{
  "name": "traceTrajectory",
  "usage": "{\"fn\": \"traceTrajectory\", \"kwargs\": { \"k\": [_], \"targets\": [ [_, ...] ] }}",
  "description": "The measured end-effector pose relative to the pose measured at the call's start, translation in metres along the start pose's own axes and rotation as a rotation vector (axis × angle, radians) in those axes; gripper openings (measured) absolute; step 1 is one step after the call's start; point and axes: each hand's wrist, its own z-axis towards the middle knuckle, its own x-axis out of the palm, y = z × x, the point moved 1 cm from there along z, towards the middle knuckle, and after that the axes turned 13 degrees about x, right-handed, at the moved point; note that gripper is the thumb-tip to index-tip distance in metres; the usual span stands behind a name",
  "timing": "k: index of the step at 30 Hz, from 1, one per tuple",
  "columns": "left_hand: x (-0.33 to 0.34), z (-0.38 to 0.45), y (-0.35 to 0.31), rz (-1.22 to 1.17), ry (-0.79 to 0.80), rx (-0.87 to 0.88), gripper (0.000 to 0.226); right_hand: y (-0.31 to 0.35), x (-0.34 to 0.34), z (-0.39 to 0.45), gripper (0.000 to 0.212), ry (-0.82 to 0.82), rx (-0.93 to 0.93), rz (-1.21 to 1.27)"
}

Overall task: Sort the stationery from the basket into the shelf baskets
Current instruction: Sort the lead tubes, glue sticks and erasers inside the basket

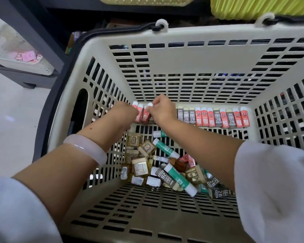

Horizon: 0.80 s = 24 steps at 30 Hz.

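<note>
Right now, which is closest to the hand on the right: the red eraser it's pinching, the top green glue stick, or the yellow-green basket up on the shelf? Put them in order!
Measured from the right hand, in the head view:
1. Red eraser: at its fingertips, by the basket's far wall.
2. Green glue stick: just below the hand, on the basket floor.
3. Yellow-green basket: farthest, up on the shelf at the top right.

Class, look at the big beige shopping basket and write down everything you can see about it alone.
The beige basket looks like moulded plastic, its walls and floor pierced by rows of rectangular slots. A dark handle hooks through white loops on its far rim and curves down the left side. It sits upright below the shelf baskets. Inside, erasers stand in a row along the far wall and mixed stationery lies heaped on the floor. The left hand and right hand reach in at that row.
</note>
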Motion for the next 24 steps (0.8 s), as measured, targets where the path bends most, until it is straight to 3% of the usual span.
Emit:
{"fn": "traceTrajectory", "kwargs": {
  "k": [6, 11, 15, 19, 24],
  "targets": [
    [0.007, 0.010, 0.011, -0.024, 0.022, -0.095, 0.014, 0.003, 0.009, 0.002, 0.011, -0.035, 0.019, 0.053],
    [0.014, 0.009, 0.018, -0.002, 0.121, -0.085, 0.013, -0.002, -0.026, -0.005, 0.010, 0.264, 0.043, 0.191],
    [0.010, 0.011, 0.022, -0.003, 0.151, -0.050, 0.019, -0.007, -0.071, -0.015, 0.013, 0.406, -0.164, -0.221],
    [0.015, 0.003, 0.019, 0.065, 0.208, 0.029, 0.018, -0.019, -0.103, -0.028, 0.019, 0.508, -0.381, -0.823],
    [0.036, -0.015, 0.015, 0.499, 0.572, 0.480, 0.017, -0.039, -0.103, -0.045, 0.033, 0.666, -0.397, -1.206]
  ]
}}
